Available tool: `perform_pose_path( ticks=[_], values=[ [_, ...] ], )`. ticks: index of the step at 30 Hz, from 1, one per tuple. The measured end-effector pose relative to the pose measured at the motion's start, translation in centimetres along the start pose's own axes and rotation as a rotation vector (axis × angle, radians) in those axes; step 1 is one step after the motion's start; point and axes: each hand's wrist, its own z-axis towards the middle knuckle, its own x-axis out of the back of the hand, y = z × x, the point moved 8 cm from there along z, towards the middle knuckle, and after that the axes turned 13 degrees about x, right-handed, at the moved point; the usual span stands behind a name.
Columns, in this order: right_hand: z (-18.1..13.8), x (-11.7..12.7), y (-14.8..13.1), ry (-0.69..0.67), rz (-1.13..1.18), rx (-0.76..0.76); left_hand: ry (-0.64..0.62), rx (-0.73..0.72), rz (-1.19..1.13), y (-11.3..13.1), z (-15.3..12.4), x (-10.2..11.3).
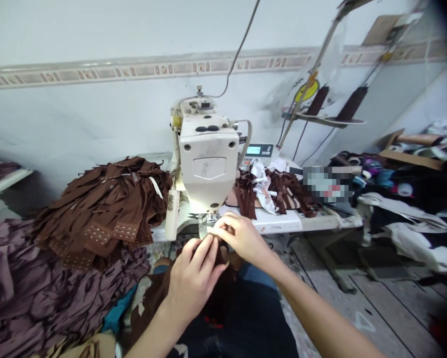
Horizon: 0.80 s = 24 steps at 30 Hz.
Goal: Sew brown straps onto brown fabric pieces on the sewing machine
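Both hands meet just in front of the needle area of a white sewing machine (208,149). My left hand (193,271) is closed on a piece of dark brown fabric (223,291), which hangs down over my lap. Close beside it, my right hand (242,236) pinches at the fabric's upper edge, where a small pale bit shows at the fingertips; whether that is a label or a tape I cannot tell. The presser foot (211,217) sits right behind the fingers, and the fingers partly hide the needle plate.
A heap of brown garment pieces (111,204) lies left of the machine, above mauve fabric (52,288). More brown strips (283,186) and a control panel (259,150) are at the right. Brown thread cones (352,104) stand on a rack. Spools and cloth crowd the far right.
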Motion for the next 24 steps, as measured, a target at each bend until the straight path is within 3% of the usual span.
perform_pose_path(
  ticks=[8, 17, 24],
  values=[
    [-2.5, -1.5, 4.8, 0.321, 0.559, -0.389, 0.060, -0.001, 0.091, 1.4, 0.4, -0.8],
    [-6.7, -3.8, 5.9, 0.314, 0.654, -0.450, 0.045, 0.034, 0.090, 1.2, 1.7, -2.0],
    [-7.7, -5.5, 6.5, 0.255, 0.782, -0.446, 0.048, 0.063, 0.080, 0.9, 2.2, -2.2]
  ],
)
